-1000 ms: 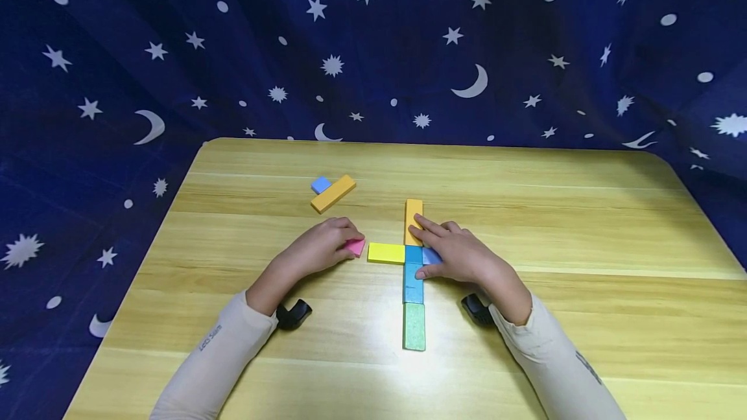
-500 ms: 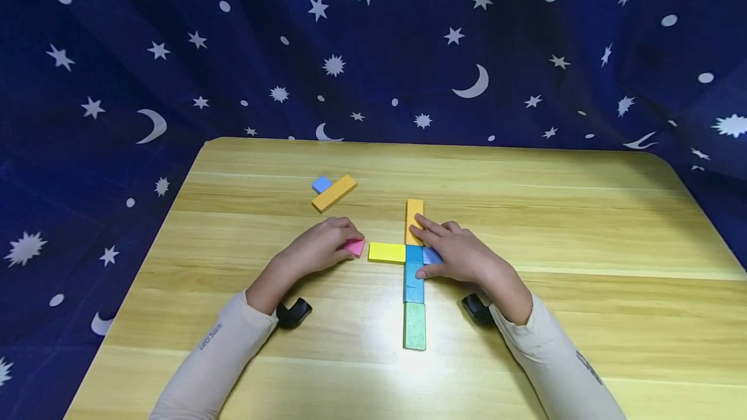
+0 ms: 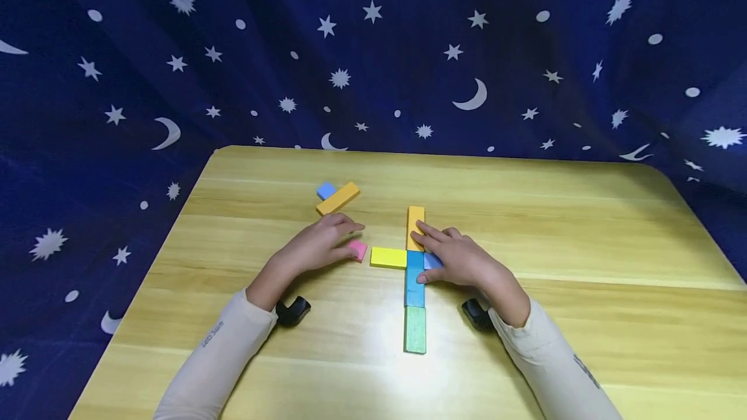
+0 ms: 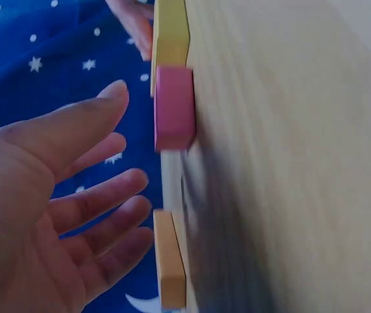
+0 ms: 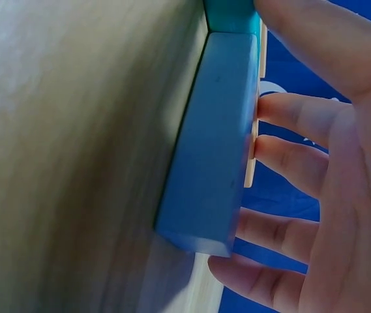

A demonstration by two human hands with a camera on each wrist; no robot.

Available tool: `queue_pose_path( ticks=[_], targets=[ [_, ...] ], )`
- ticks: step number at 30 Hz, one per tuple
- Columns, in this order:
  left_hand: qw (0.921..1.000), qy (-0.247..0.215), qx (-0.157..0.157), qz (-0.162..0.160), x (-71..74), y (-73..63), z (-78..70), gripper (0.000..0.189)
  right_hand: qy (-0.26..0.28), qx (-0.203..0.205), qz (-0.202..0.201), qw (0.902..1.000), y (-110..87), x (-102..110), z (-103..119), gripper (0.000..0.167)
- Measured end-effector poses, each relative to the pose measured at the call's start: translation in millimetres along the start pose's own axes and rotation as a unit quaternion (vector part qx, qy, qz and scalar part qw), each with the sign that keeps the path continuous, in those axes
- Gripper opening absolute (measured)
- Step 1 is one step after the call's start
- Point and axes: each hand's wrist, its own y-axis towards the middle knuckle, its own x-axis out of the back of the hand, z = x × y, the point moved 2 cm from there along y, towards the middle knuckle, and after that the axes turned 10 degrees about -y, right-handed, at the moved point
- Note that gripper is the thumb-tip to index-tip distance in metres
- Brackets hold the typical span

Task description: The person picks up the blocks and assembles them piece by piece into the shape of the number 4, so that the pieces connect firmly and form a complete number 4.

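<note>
A pink block [image 3: 358,251] lies on the table left of a cross of flat blocks. My left hand [image 3: 318,245] hovers over it; in the left wrist view, thumb and fingers are spread apart from the pink block [image 4: 175,107]. The cross has a yellow block [image 3: 388,257] as left arm, an orange block [image 3: 415,216] on top, teal blocks [image 3: 415,291] in the middle and a green block [image 3: 415,330] below. My right hand [image 3: 469,261] rests over it, fingertips at the orange block and thumb on the teal, partly hiding the blue block [image 5: 211,137] on the right.
Beyond my left hand, a second orange block [image 3: 338,199] lies slantwise against a small blue block [image 3: 326,191]. The wooden table [image 3: 554,225] ends at a dark blue curtain [image 3: 385,57] with stars and moons.
My left fingers have opened and lifted off the pink block, which stays on the table. My right hand keeps its place on the cross. The head view has tilted slightly upward.
</note>
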Motion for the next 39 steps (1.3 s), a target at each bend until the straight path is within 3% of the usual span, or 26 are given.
queue_pose_path(
  ticks=[8,13,22,29,39],
  targets=[
    [0.9971,0.012,0.042,-0.063,9.6,-1.4,20.8,0.042,-0.004,0.008,-0.011,0.9999,-3.5,-1.0,1.1,0.083],
    [0.9948,0.030,0.060,-0.076,10.4,2.9,29.2,0.044,-0.005,0.016,-0.018,0.9997,-5.3,-1.0,1.0,0.083],
    [0.9916,0.073,0.089,-0.060,7.2,7.1,25.7,0.041,-0.008,0.016,-0.011,0.9998,-8.1,0.3,1.5,0.082],
    [0.9949,0.070,0.059,-0.042,-1.0,12.8,24.3,0.035,-0.008,0.012,-0.004,0.9999,-7.8,0.3,1.4,0.081],
    [0.9973,0.046,0.053,-0.019,-7.9,14.3,13.9,0.038,-0.008,0.013,-0.002,0.9999,-8.6,-0.1,1.6,0.082]
  ],
)
